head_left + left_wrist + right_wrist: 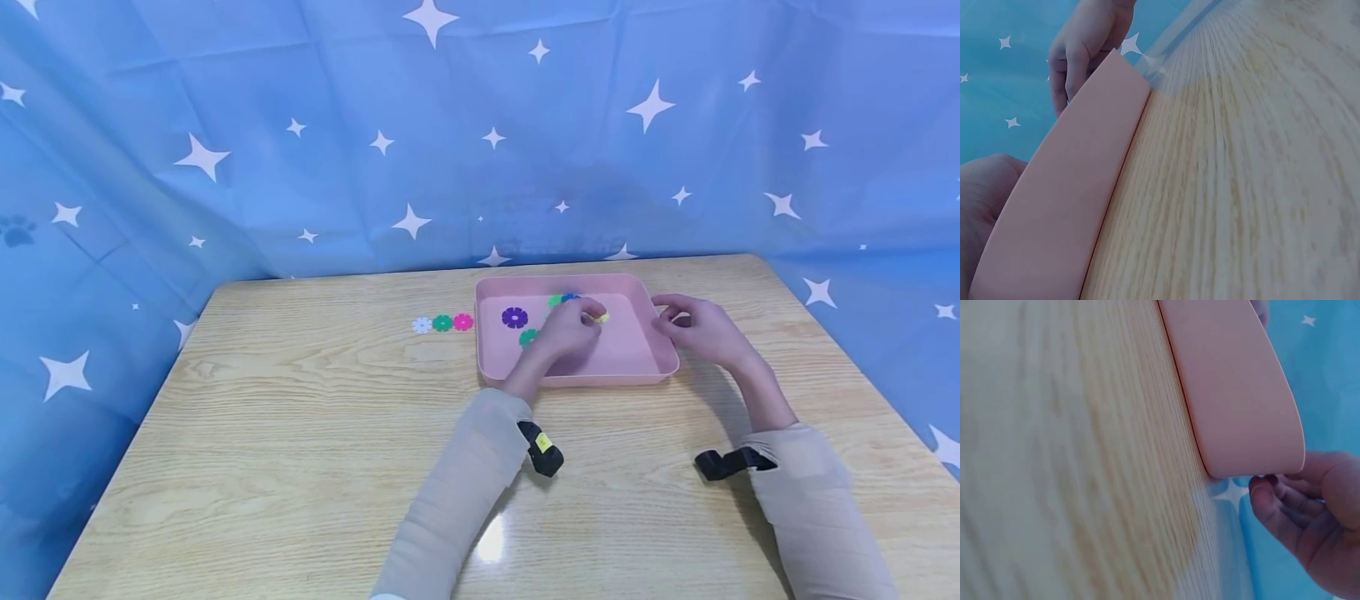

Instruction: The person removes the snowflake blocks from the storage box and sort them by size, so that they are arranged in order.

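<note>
Left hand: the person's left hand (567, 332) reaches over the near wall of the tray, wrist bent, knuckles uppermost; thumb and forefinger curl together, pinching the yellow piece.
Right hand: the right hand (703, 332) comes in from the right, forearm slanting inward; its bent thumb and forefinger touch the tray's right end, with a gap between them. Whether they pinch the rim, one cannot tell.
Yellow piece: the yellow piece (603, 317) is at the left fingertips, inside the tray; partly covered, so its facing cannot be told.
Pink tray: the pink tray (630, 350) lies beneath the left fingers and just left of the right ones, upright on the worktop (300, 467), long axis running left to right; shallow, rounded corners, smooth walls.
Notched discs in tray: a purple disc (514, 317) lies flat left of the left fingers, a green disc (528, 337) nearer them; a blue disc (572, 297) and a bright green disc (555, 300) show just beyond the knuckles.
Row: a white disc (422, 325), a second green disc (442, 323) and a pink disc (462, 322) form a flat left-to-right line, well left of the left fingers.
</note>
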`<action>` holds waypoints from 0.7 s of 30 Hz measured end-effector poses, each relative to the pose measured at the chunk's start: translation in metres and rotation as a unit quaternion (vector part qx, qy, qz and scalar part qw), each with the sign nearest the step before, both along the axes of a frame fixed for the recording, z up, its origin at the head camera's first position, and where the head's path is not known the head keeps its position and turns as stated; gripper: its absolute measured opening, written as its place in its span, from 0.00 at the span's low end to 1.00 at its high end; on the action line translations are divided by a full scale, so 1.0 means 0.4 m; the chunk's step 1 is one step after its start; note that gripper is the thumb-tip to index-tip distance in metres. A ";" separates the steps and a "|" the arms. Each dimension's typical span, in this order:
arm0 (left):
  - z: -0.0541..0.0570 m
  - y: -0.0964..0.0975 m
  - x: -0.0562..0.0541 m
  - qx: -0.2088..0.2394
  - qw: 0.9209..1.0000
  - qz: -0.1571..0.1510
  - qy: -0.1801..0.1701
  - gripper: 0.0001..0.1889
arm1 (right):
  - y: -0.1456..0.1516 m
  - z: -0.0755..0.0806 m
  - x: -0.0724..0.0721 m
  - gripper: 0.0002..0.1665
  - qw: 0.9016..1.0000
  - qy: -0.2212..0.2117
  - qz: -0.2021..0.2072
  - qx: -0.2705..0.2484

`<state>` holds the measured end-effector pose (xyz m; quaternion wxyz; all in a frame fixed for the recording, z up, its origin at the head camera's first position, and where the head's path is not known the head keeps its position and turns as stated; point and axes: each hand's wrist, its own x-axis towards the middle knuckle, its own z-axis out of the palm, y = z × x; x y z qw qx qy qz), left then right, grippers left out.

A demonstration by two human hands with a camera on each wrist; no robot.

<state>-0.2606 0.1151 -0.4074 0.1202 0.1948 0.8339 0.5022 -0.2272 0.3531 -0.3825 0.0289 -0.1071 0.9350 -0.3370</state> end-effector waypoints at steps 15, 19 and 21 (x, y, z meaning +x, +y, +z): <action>-0.007 -0.006 -0.006 -0.035 0.999 0.010 0.031 0.16 | -0.006 0.004 0.002 0.26 1.000 0.008 0.001 -0.001; -0.005 -0.002 -0.005 -0.083 0.995 0.020 0.047 0.17 | -0.003 0.001 0.001 0.26 1.000 0.008 -0.001 0.002; -0.004 -0.001 -0.003 -0.095 0.994 0.024 0.044 0.16 | -0.002 -0.001 0.000 0.26 1.000 0.007 -0.002 0.003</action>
